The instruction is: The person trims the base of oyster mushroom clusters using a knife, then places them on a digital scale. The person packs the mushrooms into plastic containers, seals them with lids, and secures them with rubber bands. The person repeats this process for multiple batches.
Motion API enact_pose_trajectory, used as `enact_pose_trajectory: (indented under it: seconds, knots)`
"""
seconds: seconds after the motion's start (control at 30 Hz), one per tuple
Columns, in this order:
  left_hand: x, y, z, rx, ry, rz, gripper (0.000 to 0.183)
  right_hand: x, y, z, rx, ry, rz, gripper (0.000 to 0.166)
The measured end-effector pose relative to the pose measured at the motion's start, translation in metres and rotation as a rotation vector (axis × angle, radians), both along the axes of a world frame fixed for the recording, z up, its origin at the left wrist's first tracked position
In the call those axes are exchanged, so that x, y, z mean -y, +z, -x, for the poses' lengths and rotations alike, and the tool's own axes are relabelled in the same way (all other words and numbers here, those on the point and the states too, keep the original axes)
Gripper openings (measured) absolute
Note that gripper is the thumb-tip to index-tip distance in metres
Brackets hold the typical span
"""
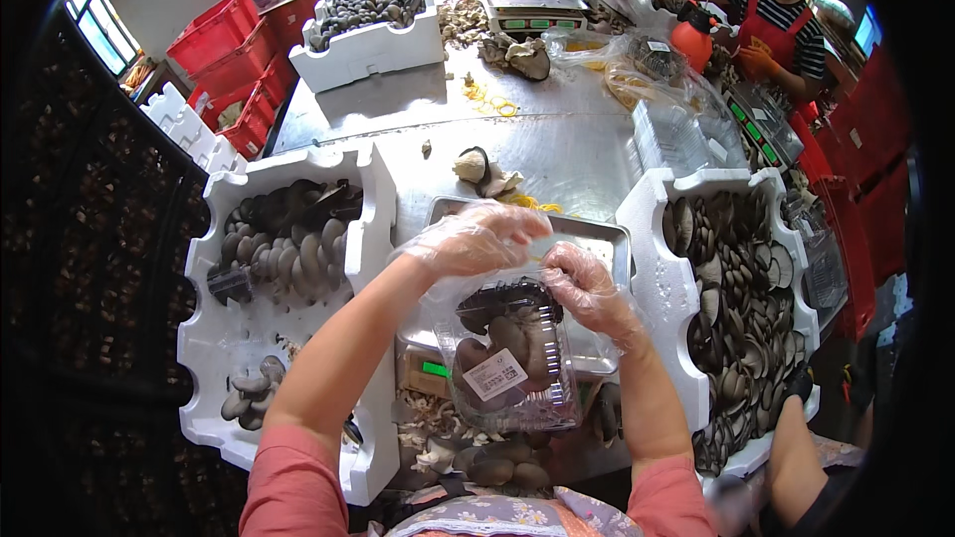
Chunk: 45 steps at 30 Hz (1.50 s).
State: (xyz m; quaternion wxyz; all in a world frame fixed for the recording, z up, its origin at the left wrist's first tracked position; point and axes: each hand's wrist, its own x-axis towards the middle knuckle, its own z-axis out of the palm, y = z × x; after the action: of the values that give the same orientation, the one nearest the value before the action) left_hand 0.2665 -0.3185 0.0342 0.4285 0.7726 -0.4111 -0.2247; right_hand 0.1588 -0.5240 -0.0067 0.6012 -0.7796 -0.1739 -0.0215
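My left hand [485,237], in a thin clear plastic glove, is at the upper left of a clear plastic clamshell box [515,358]; whether its bent fingers hold anything cannot be told. My right hand [586,287], gloved likewise, pinches the top right of the film around that box. Dark oyster mushrooms [515,339] fill the box, which bears a white printed label [495,374]. The box is tilted above the near edge of a metal tray [615,235], on a scale with a green display [435,369]. Yellow rubber bands [533,203] lie just beyond the tray.
White foam crates of mushrooms stand left [373,216] and right [649,253], with another foam crate [373,67] at the back. Mushroom pieces [489,171] lie ahead. Stacked empty clamshells [671,138] are at right. A person's arm [794,455] reaches the right crate; co-workers are across the table.
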Motion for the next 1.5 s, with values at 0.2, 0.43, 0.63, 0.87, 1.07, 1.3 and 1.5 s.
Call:
enact_pose_trajectory:
  seconds: [0.2, 0.43, 0.63, 0.87, 1.07, 1.3, 1.5]
  knots:
    - [0.025, -0.025, -0.014, -0.033, 0.135, -0.101, 0.013, 0.012, -0.016, -0.001, -0.161, -0.085, -0.080, 0.008]
    - [0.035, -0.037, -0.023, 0.070, 0.430, 0.040, 0.020, 0.015, -0.033, -0.007, -0.223, -0.107, -0.143, 0.011]
    - [0.050, -0.021, -0.010, -0.081, 0.199, 0.045, 0.045, 0.004, -0.037, -0.016, -0.429, -0.343, -0.096, 0.022]
    - [0.048, -0.046, -0.007, 0.300, 0.137, -0.212, 0.063, 0.009, -0.077, -0.017, -0.520, -0.434, -0.238, 0.043]
    - [0.025, -0.054, -0.011, 0.436, 0.202, -0.353, 0.068, 0.004, -0.082, -0.020, -0.448, -0.469, -0.545, 0.046]
    - [-0.034, -0.055, 0.015, -0.092, 0.549, -0.533, 0.083, 0.003, -0.083, -0.025, -0.366, -0.588, -0.691, 0.036]
    - [-0.042, -0.036, 0.044, -0.151, 0.676, -0.056, 0.037, 0.021, -0.100, -0.037, -0.292, -0.573, -0.651, 0.030]
